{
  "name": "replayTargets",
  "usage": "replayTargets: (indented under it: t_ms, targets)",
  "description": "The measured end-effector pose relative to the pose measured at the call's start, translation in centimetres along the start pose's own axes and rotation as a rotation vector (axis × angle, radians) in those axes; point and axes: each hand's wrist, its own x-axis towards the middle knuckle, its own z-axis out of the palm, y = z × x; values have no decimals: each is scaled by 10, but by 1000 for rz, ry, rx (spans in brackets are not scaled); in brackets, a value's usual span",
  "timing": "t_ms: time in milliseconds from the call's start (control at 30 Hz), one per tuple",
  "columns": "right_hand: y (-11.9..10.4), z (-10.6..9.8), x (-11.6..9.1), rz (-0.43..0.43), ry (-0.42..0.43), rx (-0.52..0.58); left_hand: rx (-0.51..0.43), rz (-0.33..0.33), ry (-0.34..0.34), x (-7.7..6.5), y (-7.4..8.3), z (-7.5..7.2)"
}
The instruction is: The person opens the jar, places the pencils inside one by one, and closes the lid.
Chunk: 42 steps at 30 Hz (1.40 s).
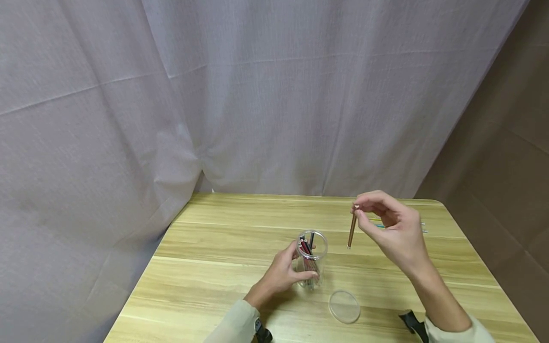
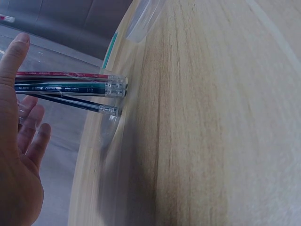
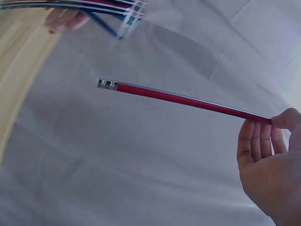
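A clear plastic jar [image 1: 324,255] stands upright on the table, its top uncovered. My left hand [image 1: 280,272] grips it from the left side, thumb across the near wall. Inside lean several pencils [image 2: 70,88], red, dark blue and greenish, eraser ends at the bottom. To the right of the jar and above the table, my right hand [image 1: 394,233] pinches a red pencil [image 3: 188,100] by its upper end between thumb and fingers. That pencil hangs nearly upright, its eraser end pointing down and apart from the jar.
A round clear lid [image 1: 344,306] lies on the table in front of the jar. Behind my right hand lie a few pencils [image 1: 424,231], yellow and teal, partly hidden by it. Grey curtains [image 1: 274,119] hang behind the wooden table [image 1: 206,267].
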Motion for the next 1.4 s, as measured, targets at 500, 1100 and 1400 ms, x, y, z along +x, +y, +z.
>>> replayTargets:
  t_ms: [500, 1100, 1400]
  targets:
    - [-3, 36, 20, -18, -73, 38, 12, 20, 10, 2, -1, 0]
    - [46, 53, -8, 46, -154, -101, 0, 14, 11, 2, -2, 0]
    - [63, 57, -25, 35, -182, -246, 21, 29, 17, 1, -3, 0]
